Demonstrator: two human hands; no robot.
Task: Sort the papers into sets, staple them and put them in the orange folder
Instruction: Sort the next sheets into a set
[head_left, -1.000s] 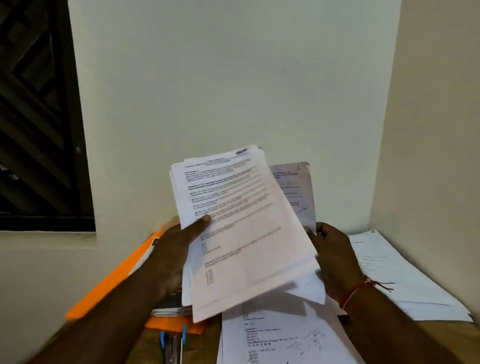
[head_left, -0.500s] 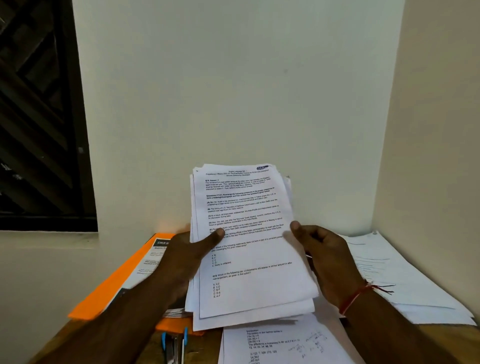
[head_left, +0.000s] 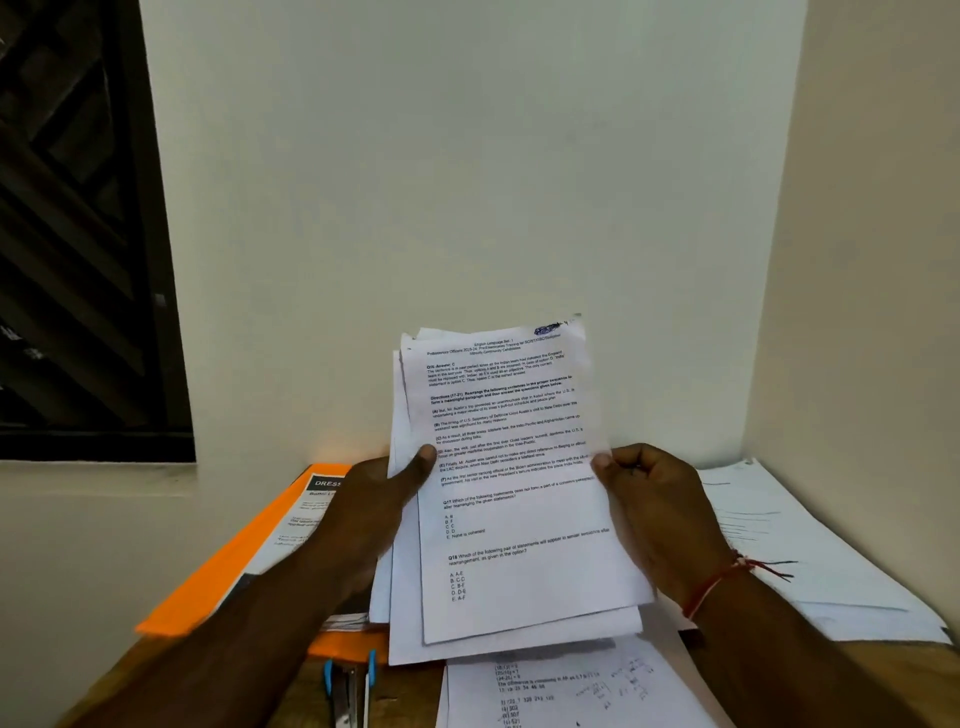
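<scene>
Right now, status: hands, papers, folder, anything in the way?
Left hand and right hand both grip the paper stack, raised above desk. Orange folder at left, printed sheet lying on it. Stapler untouched.

A plain cream wall stands behind the left grip and right grip, meeting a side wall past the right one. Up left of the left grip, a dark latticed window; below both, wooden worktop.

White papers printed in black, orange folder, blue-trimmed stapler, red wrist thread.
</scene>
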